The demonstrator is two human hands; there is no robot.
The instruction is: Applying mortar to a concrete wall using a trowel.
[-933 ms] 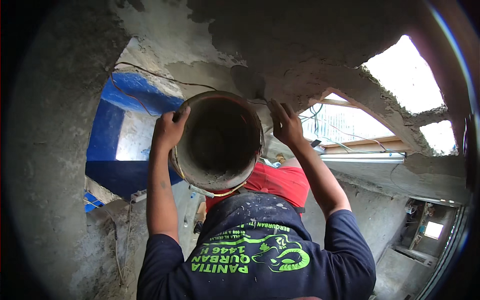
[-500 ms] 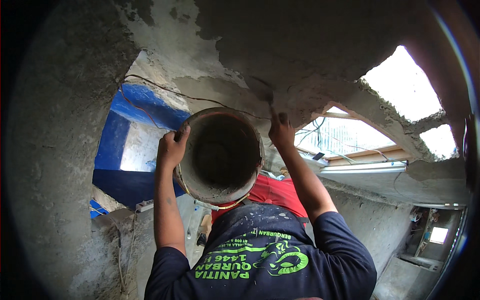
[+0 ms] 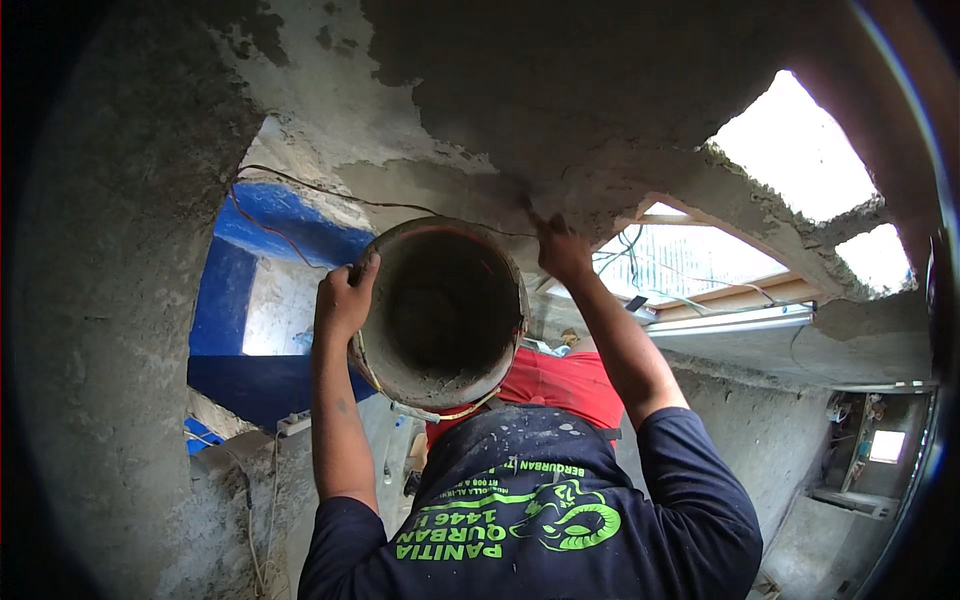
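My left hand is closed on the left rim of a round, mortar-stained bucket, its thumb along the edge. The bucket's mouth faces me, with grey residue coating the inside; how much lies at its dark bottom I cannot tell. A thin wire bail hangs along the lower rim. Right of the bucket and a little higher, my right hand grips a small trowel. Its blade is dark and blurred against the grey plastered wall, and my fingers hide the handle.
A thin cable runs across the wall behind the bucket. At left, an opening shows blue-painted surfaces. A wood-framed window with loose wires and a white tube lamp are at right. Bright openings break the upper right.
My right hand and the trowel have shifted slightly, with the blade now lower and closer to the hand. My left hand keeps its hold on the bucket. The view has tilted a little.
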